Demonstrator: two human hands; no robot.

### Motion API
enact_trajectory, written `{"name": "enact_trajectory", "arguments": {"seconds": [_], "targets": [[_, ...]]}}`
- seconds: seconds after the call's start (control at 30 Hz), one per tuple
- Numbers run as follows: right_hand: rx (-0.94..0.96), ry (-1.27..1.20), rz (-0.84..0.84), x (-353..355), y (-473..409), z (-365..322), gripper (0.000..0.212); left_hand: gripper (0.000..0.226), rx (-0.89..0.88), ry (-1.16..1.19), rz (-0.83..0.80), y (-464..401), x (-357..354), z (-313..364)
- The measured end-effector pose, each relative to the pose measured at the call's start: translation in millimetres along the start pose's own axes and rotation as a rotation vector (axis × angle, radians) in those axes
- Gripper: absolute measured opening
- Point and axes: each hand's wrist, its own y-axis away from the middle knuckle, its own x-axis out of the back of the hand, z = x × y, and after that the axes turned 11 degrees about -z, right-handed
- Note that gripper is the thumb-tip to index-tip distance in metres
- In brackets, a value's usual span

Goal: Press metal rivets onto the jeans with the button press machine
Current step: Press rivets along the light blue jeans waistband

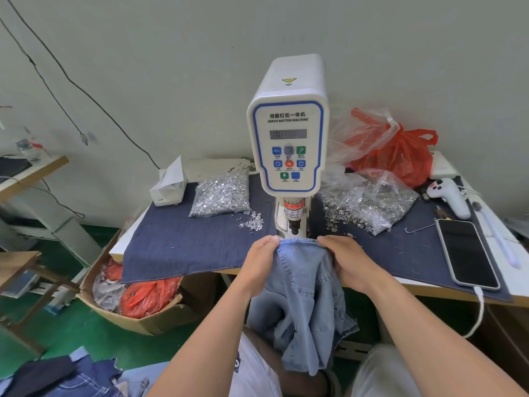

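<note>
Nearest me, the pale blue denim jeans [303,296] hang off the table edge into my lap, most of the garment still bunched and dangling. Up at the edge, my left hand [262,260] grips the waistband at nine o'clock, fingers curled over the fold, and my right hand [347,260] pinches it at three o'clock. Between my two grips the band runs taut and flat, its top edge tucked right under the press head. A small rivet seems to sit near the right corner, though I can't be sure. I judge I'm lining up, not pressing yet. At twelve o'clock stands the white servo button press machine [289,144]. Beyond, at ten o'clock, lies a clear bag of silver rivets [221,194]; at two o'clock, another bag of metal parts [369,200].
</note>
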Motion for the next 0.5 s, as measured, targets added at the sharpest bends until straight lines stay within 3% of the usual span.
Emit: {"name": "enact_trajectory", "arguments": {"seconds": [0.17,0.5], "targets": [[0.013,-0.008,-0.007,2.7,-2.7,2.7,0.029,0.017,0.066,0.159,0.05,-4.7,0.1,3.6],[0.027,0.005,0.009,4.8,-8.8,6.9,0.025,0.016,0.048,0.165,0.039,-7.0,2.9,-3.8]]}}
